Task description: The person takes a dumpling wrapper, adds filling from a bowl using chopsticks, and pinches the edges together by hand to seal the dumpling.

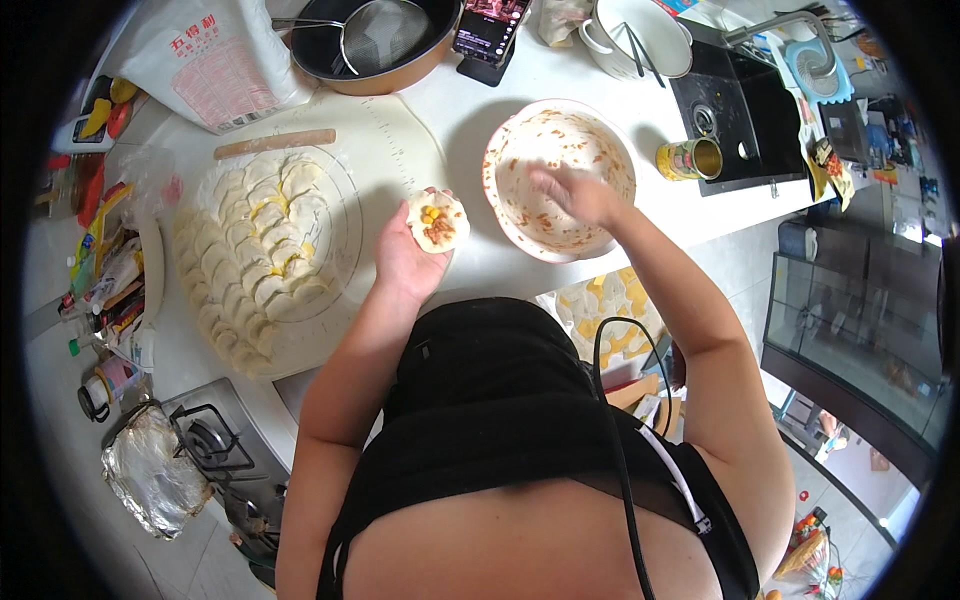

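A round dumpling wrapper (419, 234) lies across the fingers and palm of my left hand (407, 259). It is spread open, with reddish meat filling (441, 232) and a few yellow corn kernels (430, 215) on it. My right hand (574, 195) reaches over the inside of a large white bowl (511, 241). Bits of filling are smeared on the bowl's wall. Motion blurs the right fingers, and whether they hold anything is unclear. Left of my left hand, rows of folded dumplings (259, 247) cover much of a marked pastry mat (405, 142).
Behind the dumplings lies a wooden rolling pin (274, 144), near a flour bag (217, 60). A pan (420, 71) with a strainer and a propped phone (491, 30) stand at the back. To the right are an opened can (675, 161), a white pot (611, 60) and a black sink (765, 142).
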`<state>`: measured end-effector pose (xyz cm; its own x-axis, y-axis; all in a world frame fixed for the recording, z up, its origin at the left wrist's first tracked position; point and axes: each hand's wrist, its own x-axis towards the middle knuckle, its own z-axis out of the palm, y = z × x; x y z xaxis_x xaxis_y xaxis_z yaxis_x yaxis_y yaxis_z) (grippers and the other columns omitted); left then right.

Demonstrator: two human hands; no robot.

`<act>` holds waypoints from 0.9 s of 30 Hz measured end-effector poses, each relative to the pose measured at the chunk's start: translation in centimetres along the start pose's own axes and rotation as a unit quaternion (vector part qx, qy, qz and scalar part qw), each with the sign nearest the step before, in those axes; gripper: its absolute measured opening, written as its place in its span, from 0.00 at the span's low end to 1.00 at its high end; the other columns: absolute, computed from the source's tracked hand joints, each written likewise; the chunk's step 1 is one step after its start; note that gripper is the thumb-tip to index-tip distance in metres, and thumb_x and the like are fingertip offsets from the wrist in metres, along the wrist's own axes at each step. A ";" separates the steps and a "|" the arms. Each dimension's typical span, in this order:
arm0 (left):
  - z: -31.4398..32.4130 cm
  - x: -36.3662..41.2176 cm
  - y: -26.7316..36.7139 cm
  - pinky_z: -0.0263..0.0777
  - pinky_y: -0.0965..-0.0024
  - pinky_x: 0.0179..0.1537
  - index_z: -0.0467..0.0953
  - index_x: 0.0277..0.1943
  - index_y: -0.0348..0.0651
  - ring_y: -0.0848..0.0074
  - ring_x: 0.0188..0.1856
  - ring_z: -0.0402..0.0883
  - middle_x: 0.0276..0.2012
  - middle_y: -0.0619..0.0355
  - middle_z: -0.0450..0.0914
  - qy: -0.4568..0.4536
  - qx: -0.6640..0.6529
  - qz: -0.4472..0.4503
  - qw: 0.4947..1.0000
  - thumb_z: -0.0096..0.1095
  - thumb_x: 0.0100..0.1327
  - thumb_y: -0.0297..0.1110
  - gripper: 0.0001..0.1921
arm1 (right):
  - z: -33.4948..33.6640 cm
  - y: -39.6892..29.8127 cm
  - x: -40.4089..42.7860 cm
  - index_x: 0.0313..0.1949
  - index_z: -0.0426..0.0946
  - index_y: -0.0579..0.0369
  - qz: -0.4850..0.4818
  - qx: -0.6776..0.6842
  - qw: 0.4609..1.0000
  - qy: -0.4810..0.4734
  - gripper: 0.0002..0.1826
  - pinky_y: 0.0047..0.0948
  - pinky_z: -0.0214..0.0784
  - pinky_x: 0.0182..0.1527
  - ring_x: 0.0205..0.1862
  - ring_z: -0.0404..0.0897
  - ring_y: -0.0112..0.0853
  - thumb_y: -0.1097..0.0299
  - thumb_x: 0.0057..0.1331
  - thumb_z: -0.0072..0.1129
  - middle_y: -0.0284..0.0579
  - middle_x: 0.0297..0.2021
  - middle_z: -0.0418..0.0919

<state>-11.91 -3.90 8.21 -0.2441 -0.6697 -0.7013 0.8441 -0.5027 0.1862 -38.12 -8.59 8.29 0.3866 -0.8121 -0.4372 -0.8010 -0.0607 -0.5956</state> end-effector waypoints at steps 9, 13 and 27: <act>-0.6 0.6 0.2 0.63 0.60 0.59 0.67 0.53 0.37 0.64 0.56 0.71 0.52 0.50 0.73 -0.023 -0.013 0.014 1.000 0.31 0.72 0.42 0.20 | 4.3 0.1 -0.8 0.60 0.64 0.56 -0.135 -0.065 0.988 -0.031 0.30 0.42 0.36 0.70 0.67 0.55 0.40 0.46 0.71 0.30 0.51 0.63 0.60; -0.1 0.3 0.0 0.62 0.61 0.59 0.67 0.53 0.38 0.64 0.56 0.71 0.52 0.50 0.73 -0.001 0.002 0.004 1.000 0.31 0.72 0.42 0.20 | -1.6 -1.1 -1.7 0.54 0.72 0.49 -0.052 -0.217 0.932 -0.284 0.26 0.43 0.39 0.70 0.62 0.64 0.40 0.47 0.70 0.32 0.46 0.57 0.70; 0.7 -0.1 -0.7 0.63 0.62 0.59 0.67 0.54 0.39 0.65 0.56 0.71 0.52 0.51 0.73 -0.002 0.016 0.000 1.000 0.30 0.72 0.43 0.20 | -5.3 4.1 -1.3 0.64 0.61 0.44 -0.049 -0.569 0.799 -0.189 0.30 0.34 0.27 0.72 0.71 0.46 0.30 0.43 0.69 0.32 0.35 0.67 0.54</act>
<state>-12.77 -3.86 8.65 -0.2465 -0.6712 -0.6991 0.8285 -0.5201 0.2073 -44.31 -10.87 9.95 0.4103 -0.5505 -0.7270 -0.5731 -0.7758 0.2641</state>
